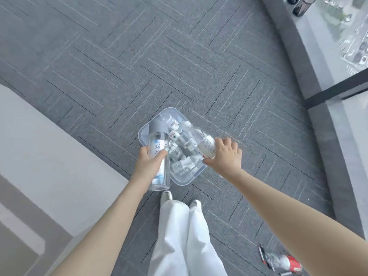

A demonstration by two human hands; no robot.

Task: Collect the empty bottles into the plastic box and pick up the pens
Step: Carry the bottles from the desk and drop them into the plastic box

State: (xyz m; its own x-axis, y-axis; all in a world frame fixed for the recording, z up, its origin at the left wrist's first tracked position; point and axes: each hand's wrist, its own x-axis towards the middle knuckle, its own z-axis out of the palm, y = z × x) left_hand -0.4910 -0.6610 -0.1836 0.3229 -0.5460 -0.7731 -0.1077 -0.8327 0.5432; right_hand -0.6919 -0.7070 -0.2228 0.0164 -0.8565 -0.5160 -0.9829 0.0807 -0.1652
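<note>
A clear plastic box (180, 181) stands on the carpet ahead of my feet with several empty bottles lying in it. My left hand (148, 163) grips a tall clear bottle with a grey cap (158, 136) over the box's left rim. My right hand (226, 156) grips a clear bottle with a white label (207, 145) over the box's right side. Pens (262, 254) lie on the floor at the lower right, beside a crushed bottle with a red label (286, 261).
Grey patterned carpet (139, 66) covers the floor. A pale table or counter edge (39, 156) runs along the left. A grey ledge (294, 56) and glass wall curve along the right, with dark cups (302, 5) at the top. My white trousers and shoes (179, 226) are just behind the box.
</note>
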